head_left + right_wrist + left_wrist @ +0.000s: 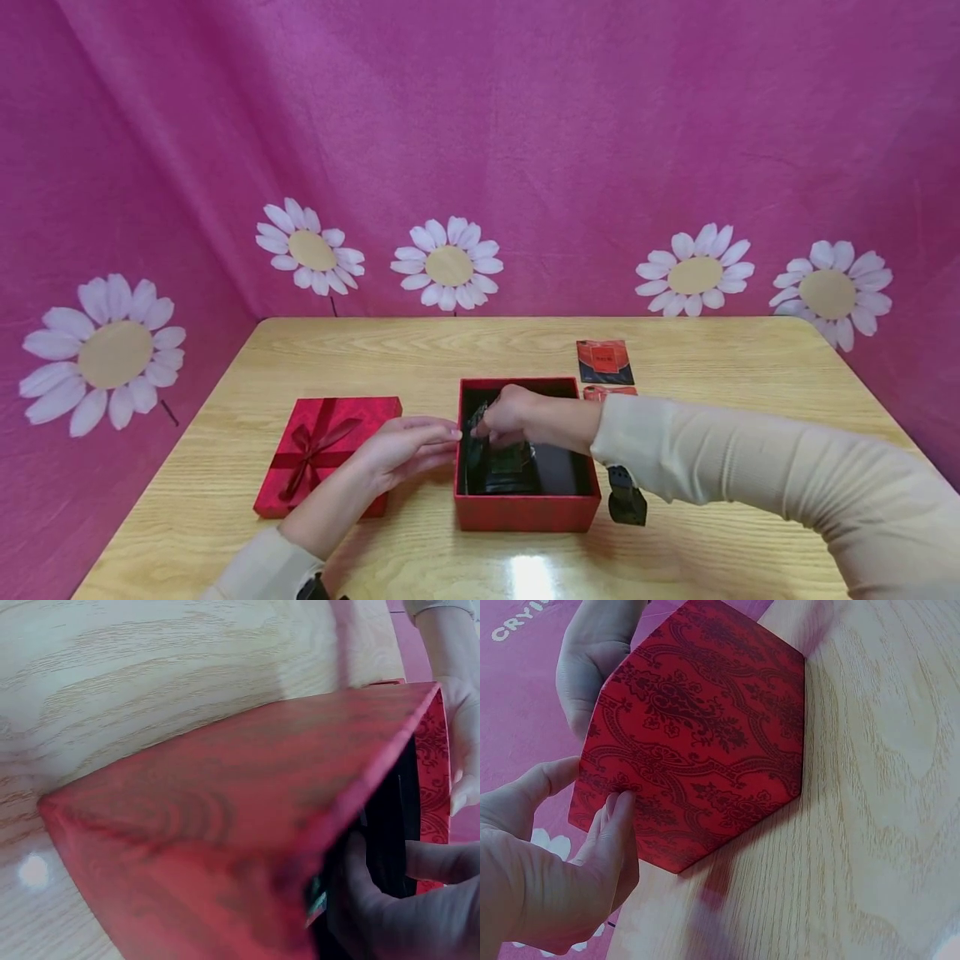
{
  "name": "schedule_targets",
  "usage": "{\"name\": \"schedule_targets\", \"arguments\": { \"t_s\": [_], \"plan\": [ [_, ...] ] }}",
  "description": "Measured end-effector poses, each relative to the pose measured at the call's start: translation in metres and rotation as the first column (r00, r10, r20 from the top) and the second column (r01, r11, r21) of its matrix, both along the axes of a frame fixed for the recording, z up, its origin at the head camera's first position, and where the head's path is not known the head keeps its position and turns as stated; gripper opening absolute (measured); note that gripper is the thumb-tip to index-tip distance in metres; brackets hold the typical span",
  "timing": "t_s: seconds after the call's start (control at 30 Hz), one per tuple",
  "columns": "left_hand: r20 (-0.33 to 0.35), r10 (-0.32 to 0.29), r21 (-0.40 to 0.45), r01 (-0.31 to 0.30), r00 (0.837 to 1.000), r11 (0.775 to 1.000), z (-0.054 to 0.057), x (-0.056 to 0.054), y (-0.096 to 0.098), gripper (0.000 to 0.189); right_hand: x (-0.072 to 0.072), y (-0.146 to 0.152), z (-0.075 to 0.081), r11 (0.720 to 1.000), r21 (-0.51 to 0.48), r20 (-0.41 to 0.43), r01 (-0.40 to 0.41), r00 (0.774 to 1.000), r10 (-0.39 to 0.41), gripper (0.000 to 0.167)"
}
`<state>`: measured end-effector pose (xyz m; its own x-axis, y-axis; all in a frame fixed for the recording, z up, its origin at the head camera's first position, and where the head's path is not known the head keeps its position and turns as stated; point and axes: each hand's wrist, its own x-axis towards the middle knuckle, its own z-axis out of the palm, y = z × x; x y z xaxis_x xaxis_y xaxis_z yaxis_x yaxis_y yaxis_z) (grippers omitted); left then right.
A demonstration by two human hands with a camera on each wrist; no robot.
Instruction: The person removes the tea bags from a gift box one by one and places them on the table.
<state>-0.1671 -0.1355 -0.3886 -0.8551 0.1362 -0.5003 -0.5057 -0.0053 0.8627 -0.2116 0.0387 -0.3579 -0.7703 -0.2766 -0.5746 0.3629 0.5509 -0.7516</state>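
Observation:
A red patterned gift box (525, 514) stands on the table with its top off and a black lining inside. My right hand (512, 414) reaches down into its left half. In the right wrist view, the thumb and a finger pinch a glossy black sachet (386, 851), partly hidden by the hand and the box wall. Another dark sachet (510, 482) lies on the box floor. My left hand (408, 450) rests its fingers against the box's outer left wall (697, 742), with one fingertip up at the rim.
The red lid (322, 454) with a ribbon bow lies left of the box, behind the left forearm. Behind the box on the right is a red and black sachet (604, 362), and a second red sachet (609, 391) is partly covered by the right arm. A pink daisy-print cloth (555, 167) hangs behind the table.

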Motion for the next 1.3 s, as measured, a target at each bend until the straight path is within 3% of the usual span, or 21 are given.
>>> {"name": "schedule_targets", "arguments": {
  "t_s": [0.43, 0.7, 0.87, 1.03, 1.3],
  "plan": [
    [-0.007, 0.013, -0.002, -0.013, 1.000, 1.000, 0.002, 0.000, -0.001, 0.036, 0.000, 0.003, 0.013, 1.000, 0.027, -0.020, -0.013, 1.000, 0.014, 0.007],
    [-0.001, 0.032, -0.001, -0.032, 1.000, 1.000, 0.001, 0.000, 0.000, 0.036, -0.001, 0.015, 0.019, 0.999, 0.022, -0.009, -0.045, 0.999, 0.045, 0.023],
    [-0.003, 0.025, 0.022, -0.025, 1.000, 0.999, -0.001, 0.000, 0.000, 0.037, -0.003, 0.026, 0.020, 1.000, 0.017, -0.009, -0.015, 1.000, 0.015, 0.030],
    [0.004, 0.046, 0.017, -0.046, 0.999, 0.999, -0.001, 0.000, 0.002, 0.035, -0.002, 0.041, 0.021, 1.000, 0.012, -0.045, 0.004, 0.999, -0.003, 0.010],
    [-0.028, 0.019, 0.027, -0.018, 0.999, 0.999, -0.002, 0.001, 0.001, 0.038, 0.002, 0.066, 0.026, 0.998, -0.061, -0.074, 0.001, 0.997, -0.006, 0.012]
  ]
}}
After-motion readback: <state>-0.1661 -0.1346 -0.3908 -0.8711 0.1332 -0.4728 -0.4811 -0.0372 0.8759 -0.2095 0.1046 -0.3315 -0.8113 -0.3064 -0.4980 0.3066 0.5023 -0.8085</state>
